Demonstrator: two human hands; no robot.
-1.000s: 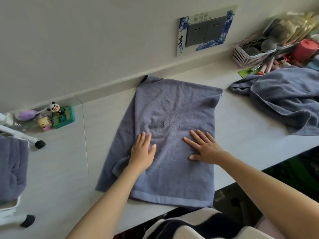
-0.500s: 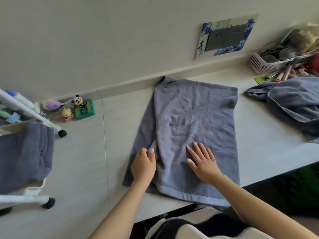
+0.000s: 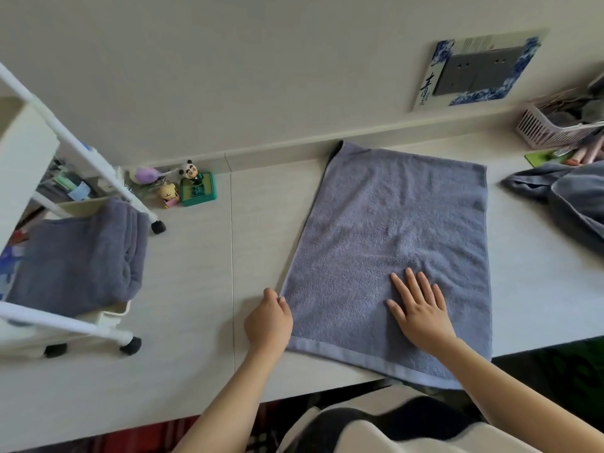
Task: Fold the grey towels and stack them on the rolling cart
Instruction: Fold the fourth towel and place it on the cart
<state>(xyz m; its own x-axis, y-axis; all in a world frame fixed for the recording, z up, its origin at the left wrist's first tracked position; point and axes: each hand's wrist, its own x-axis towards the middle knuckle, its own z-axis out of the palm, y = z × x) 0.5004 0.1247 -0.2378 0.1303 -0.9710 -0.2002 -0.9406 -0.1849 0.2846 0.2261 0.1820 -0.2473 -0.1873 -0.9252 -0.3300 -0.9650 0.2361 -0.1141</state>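
At centre of the desk [image 3: 196, 273], lay a grey towel [image 3: 392, 250], already doubled into a smooth rectangle, near hem hanging slightly past the desk edge. At nine o'clock from it, well apart, stood the rolling cart [image 3: 108, 317], already carrying a folded towel [image 3: 75, 253]. At three o'clock, slumped an unfolded heap [image 3: 568, 204] of grey cloth, not yet dealt with. Judged about midway: one stacked, one part-folded, at least one waiting; further folds and the transfer to the cart remained.

Gripped the towel's near left edge with the left hand [image 3: 268, 320], fingers curled over the hem at about eight o'clock on the cloth. Pressed flat at five o'clock with the right hand [image 3: 420, 310], fingers straight and spread, grasping nothing.

Against the frame half a second earlier: had drawn the loose flap at the left side taut, leaving a clean straight edge; had moved the left hand outward to the hem; had turned the view leftward, bringing more of the cart in.
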